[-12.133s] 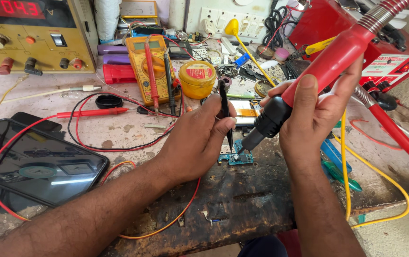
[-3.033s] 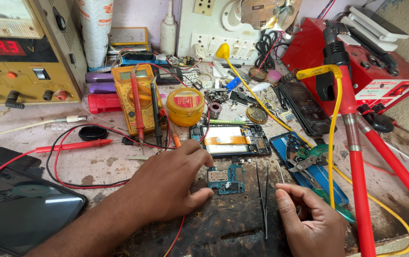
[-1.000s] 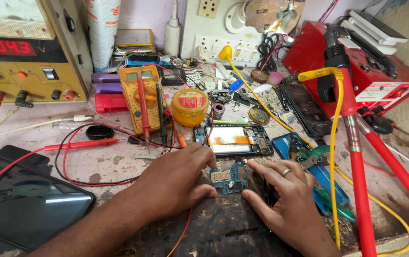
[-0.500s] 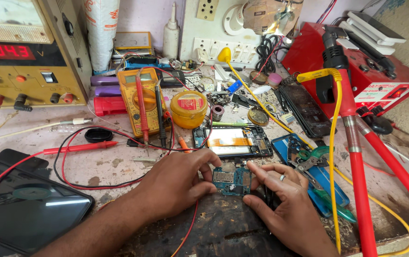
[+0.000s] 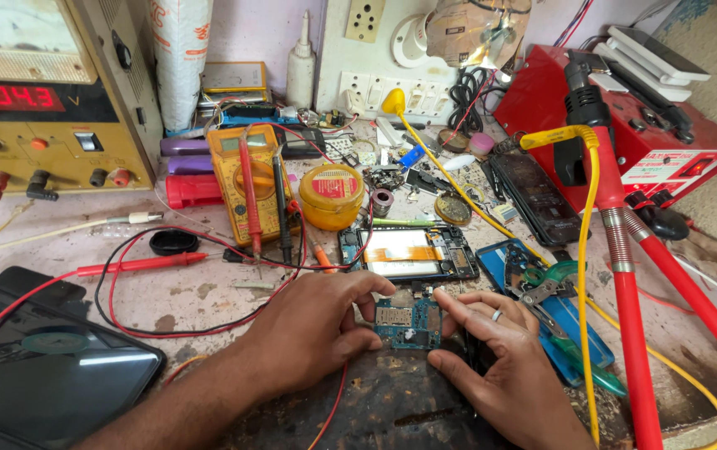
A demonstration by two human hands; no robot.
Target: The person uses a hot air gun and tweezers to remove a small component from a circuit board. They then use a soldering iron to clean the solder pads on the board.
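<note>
View from above a cluttered repair surface (image 5: 208, 300), pale and stained. 2 bare hands meet near the bottom centre around a small blue-green circuit board (image 5: 408, 321) that lies flat on a dark, worn patch of the surface. The left hand (image 5: 313, 333) comes in from the lower left; its thumb and fingers (image 5: 367, 287) are curled closed against the board's left edge and top corner. The right hand (image 5: 500, 367), with a ring on 1 finger, comes in from the lower right; its fingers are bent closed on the board's right and lower edges. Whether the board is lifted slightly or resting cannot be told.

Just beyond the board lies an opened phone frame (image 5: 408, 252) with a pale panel and orange ribbon. To the right of it sit scissors (image 5: 542, 287) with green handles on a blue tray. Farther back stand a round yellow tin (image 5: 331, 194) and a yellow multimeter (image 5: 246, 187) with red and black probes. A yellow power supply (image 5: 50, 100) with a red display fills the upper left. A dark tablet (image 5: 42, 375) lies at lower left. Red tubes (image 5: 634, 333) run down the right side.
</note>
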